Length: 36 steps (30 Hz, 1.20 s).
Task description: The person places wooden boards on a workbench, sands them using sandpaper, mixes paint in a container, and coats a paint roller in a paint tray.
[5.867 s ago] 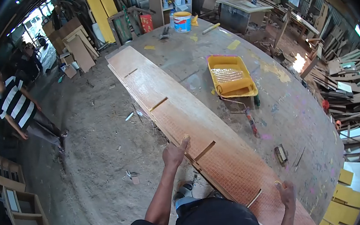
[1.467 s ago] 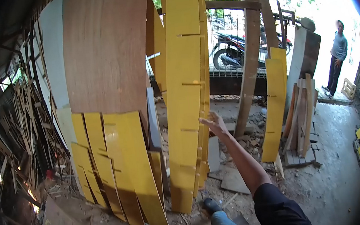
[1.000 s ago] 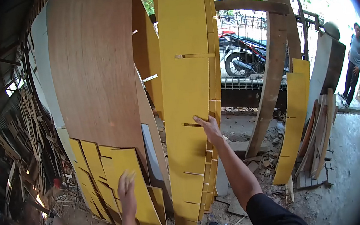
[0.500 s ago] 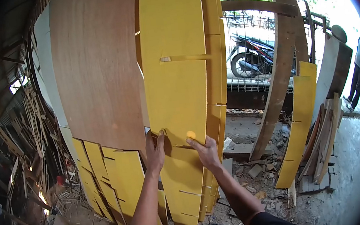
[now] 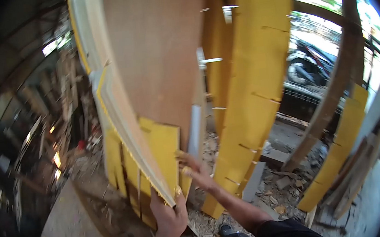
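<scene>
My left hand (image 5: 168, 215) is closed on the lower end of a long board (image 5: 129, 134), which stands tilted and nearly edge-on, its pale side and ragged yellow edge showing. The thumb lies on the near side of that end. To its right, my right hand (image 5: 196, 171) is slightly blurred, with fingers apart and nothing visible in them. Behind the right fingers are a shorter yellow board (image 5: 162, 142) and a large brown plywood sheet (image 5: 157, 52).
A tall slotted yellow board (image 5: 253, 79) leans right of the plywood. Rubble (image 5: 277, 195) covers the ground near a leaning wooden post (image 5: 322, 100). Another yellow board (image 5: 335, 158) and wood strips (image 5: 358, 175) stand farther right. Scrap wood (image 5: 68, 85) fills the left; a motorcycle (image 5: 311, 61) is outside.
Both hands have left the slotted yellow board they held in front. A board seen edge-on is now in my left hand, and my right hand has opened. The view has swung left.
</scene>
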Available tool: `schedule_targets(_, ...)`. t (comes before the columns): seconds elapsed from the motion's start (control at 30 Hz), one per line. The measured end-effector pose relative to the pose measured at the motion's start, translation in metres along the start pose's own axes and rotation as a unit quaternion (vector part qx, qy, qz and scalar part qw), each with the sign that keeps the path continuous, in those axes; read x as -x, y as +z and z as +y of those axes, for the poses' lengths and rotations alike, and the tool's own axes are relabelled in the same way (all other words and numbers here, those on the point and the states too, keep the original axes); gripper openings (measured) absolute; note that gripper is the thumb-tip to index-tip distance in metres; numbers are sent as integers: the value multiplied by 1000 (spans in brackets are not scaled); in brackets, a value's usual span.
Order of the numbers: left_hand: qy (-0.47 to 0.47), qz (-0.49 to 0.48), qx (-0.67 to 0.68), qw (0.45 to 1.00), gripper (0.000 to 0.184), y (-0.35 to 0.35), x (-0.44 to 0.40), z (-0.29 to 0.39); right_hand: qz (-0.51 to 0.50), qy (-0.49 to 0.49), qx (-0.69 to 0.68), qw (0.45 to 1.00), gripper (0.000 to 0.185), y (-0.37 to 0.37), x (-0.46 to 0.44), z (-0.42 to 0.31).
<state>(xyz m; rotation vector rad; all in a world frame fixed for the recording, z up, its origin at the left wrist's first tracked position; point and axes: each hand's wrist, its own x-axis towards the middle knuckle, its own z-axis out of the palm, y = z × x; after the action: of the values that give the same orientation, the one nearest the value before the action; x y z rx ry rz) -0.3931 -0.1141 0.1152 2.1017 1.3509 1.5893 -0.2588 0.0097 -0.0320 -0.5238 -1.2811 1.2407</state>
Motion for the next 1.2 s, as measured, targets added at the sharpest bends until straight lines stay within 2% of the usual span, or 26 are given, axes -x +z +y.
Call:
schedule_targets(0.03, -17, 23, -28, 999, 38, -14, 5, -2, 0, 67, 17, 998, 70, 0, -4, 30)
schedule_targets(0.1, -43, 32, -50, 997, 14, -42, 7, -6, -52, 84, 81, 992, 70, 8, -2, 88)
schedule_targets(0.17, -41, 82, -88, 992, 13, -66, 15, -9, -120, 141, 38, 982, 66, 27, 14, 128)
schedule_targets(0.23, -8, 94, -71, 993, 14, -88, 28, -6, -193, 168, 1, 967, 59, 54, 28, 151)
schedule_targets(0.27, 19, 118, -117, 986, 15, -97, 39, -9, -268, 170, -55, 947, 53, 74, 27, 135)
schedule_targets(0.3, -5, 136, -144, 980, 15, -106, 49, -6, -285, 172, -13, 943, 46, 87, 34, 134)
schedule_targets(0.33, -17, 141, -146, 979, 17, -112, 55, -6, -283, 111, 4, 953, 43, 89, 45, 168)
schedule_targets(0.4, -49, 163, -172, 970, 18, -139, 73, -2, -253, 110, -37, 960, 37, 109, 62, 207)
schedule_targets(0.43, -70, 178, -194, 962, 19, -151, 85, -1, -226, 178, -84, 954, 34, 123, 68, 211)
schedule_targets(0.5, -94, 238, -170, 952, 18, -171, 109, -3, -249, 51, -89, 963, 31, 149, 79, 224)
schedule_targets(0.53, -103, 260, -198, 939, 18, -187, 118, -1, -283, 75, -107, 950, 31, 169, 75, 199)
schedule_targets(0.57, -123, 287, -161, 936, 17, -203, 127, 2, -312, 98, -119, 938, 31, 185, 72, 173)
schedule_targets(0.6, -140, 311, -118, 933, 17, -222, 136, 6, -292, 119, -121, 941, 33, 202, 80, 175)
schedule_targets(0.67, -152, 347, -128, 916, 17, -267, 153, 15, -268, 149, -113, 945, 41, 227, 94, 186)
schedule_targets(0.77, -146, 404, -81, 900, 17, -344, 168, 30, -244, 138, -63, 958, 48, 296, 106, 131)
schedule_targets(0.83, -156, 487, -17, 859, 21, -401, 176, 46, -229, 134, -10, 964, 42, 343, 115, 80)
schedule_targets(0.87, -157, 494, -21, 855, 21, -427, 184, 47, -254, 138, 3, 957, 37, 363, 115, 57)
schedule_targets(0.9, -122, 518, 57, 845, 21, -451, 194, 48, -279, 144, 17, 949, 33, 380, 119, 39)
schedule_targets(0.93, -82, 537, 134, 829, 22, -474, 205, 50, -301, 98, 96, 944, 32, 389, 121, 25)
schedule_targets(0.97, -77, 545, 128, 825, 22, -498, 219, 52, -323, 44, 172, 930, 31, 397, 119, 24)
schedule_targets(1.03, -78, 563, 147, 809, 24, -533, 245, 59, -351, 68, 268, 894, 43, 356, 119, 64)
schedule_targets(1.1, -73, 581, 148, 797, 26, -560, 269, 65, -378, 184, 189, 888, 61, 333, 139, 104)
schedule_targets(1.17, -96, 597, 166, 779, 44, -583, 299, 57, -322, 156, 185, 915, 72, 359, 179, 107)
schedule_targets(1.2, -94, 600, 171, 776, 46, -589, 312, 53, -321, 155, 183, 916, 76, 364, 185, 114)
